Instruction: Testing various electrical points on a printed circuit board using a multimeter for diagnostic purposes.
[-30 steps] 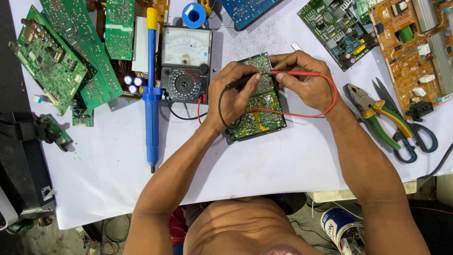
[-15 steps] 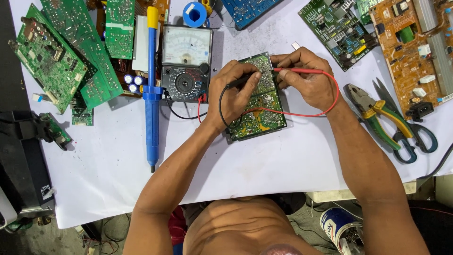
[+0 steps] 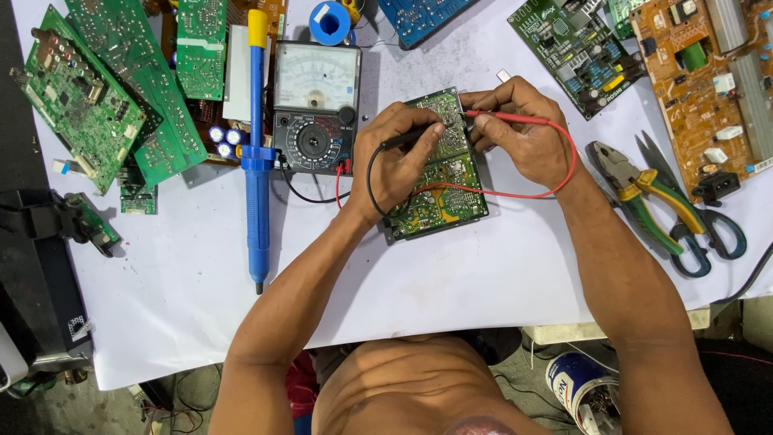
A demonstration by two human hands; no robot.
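White paper-covered bench point(image 3: 483, 282), green rectangular circuit board point(image 3: 443, 189) lying flat at its centre, grey analogue multimeter point(image 3: 316, 105) just beside it, left hand point(image 3: 394, 161) fingers pinching black test probe point(image 3: 403, 138) onto board, right hand point(image 3: 523, 133) fingers gripping red test probe point(image 3: 507, 119) at board's top edge

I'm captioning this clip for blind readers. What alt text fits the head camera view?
Seen from above, a left hand holds a black probe and a right hand a red probe against a green circuit board on a white table. An analog multimeter, blue desoldering pump, pliers and other boards surround it.
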